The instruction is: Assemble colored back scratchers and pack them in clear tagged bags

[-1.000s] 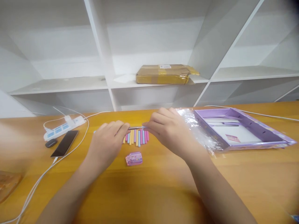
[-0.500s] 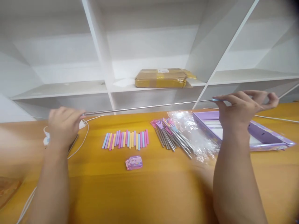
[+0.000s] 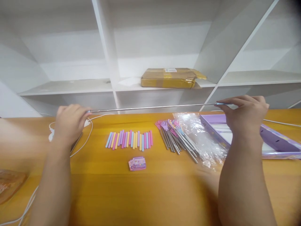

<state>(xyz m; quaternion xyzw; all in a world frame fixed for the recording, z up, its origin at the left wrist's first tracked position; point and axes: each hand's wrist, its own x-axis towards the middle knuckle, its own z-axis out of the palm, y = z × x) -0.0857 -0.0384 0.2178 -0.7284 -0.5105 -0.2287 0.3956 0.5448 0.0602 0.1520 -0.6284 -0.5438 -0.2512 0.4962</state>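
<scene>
A long thin metal telescopic back scratcher is stretched level above the table, drawn out between both hands. My left hand is closed around its left end, where a bit of light blue shows at the fingertips. At the other end, my right hand pinches a light blue part between thumb and fingers. Below lies a pile of back scratchers with metal rods and pink, purple, yellow and blue hand-shaped heads. To its left is a row of pastel sleeve-like sticks, with a small stack of purple printed cards in front.
Clear plastic bags lie beside an opened purple box at the right. White cables run across the left side of the wooden table. Behind stands white shelving holding a taped cardboard box.
The view has shifted slightly, so the table items sit a little further right. The rod is still held at both ends, and my right hand's fingers have drawn in more closely.
</scene>
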